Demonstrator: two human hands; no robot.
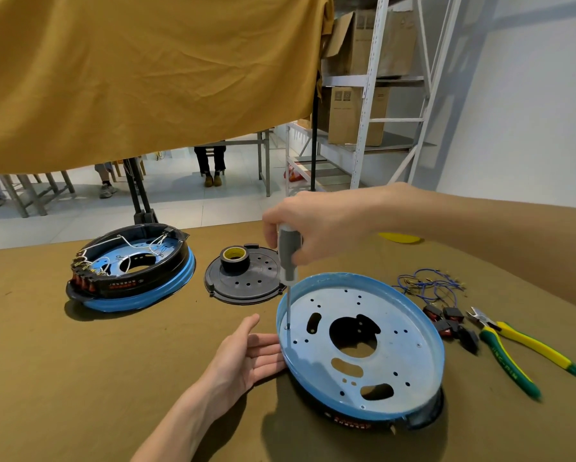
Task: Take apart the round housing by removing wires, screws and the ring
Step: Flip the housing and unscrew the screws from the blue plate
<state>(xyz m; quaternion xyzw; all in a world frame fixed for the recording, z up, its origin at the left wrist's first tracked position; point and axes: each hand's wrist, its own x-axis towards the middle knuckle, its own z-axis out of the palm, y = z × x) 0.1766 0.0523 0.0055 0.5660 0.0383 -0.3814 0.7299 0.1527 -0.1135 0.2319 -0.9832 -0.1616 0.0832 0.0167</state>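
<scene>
Blue-rimmed housing: the round housing (363, 345) is lying flat on the olive-brown table cloth (79, 378), at the near right, its pale metal plate facing up and a black part showing under its near edge.
Screw in hand: 1 screw (287, 327) is sitting at the plate's far-left edge, just inside the blue rim.
Screwdriver: the grey-handled screwdriver (288, 258) is standing close to upright, its shaft running straight down with the tip meeting that screw.
Right hand: the right hand (316, 225) is reaching in from the right and gripping the handle top with curled fingers, directly above the screw.
Left hand: the left hand (246, 351) is lying palm-up, fingers spread and straight, fingertips touching the rim's left side just beside the screw; it is the nearer hand and seems to be steadying the housing.
Key relation: the driver's long axis is lining up vertically over the screw, so turning it probably calls for keeping that line.
Removed parts: blue wires (430, 283) and dark switches (451, 323) are lying right of the housing, cutting pliers (513, 348) beyond them.
Farther out: a black perforated cover (246, 281) carrying a tape roll (234, 258), and a 2nd housing (129, 268) with its wires on, are resting far left.
</scene>
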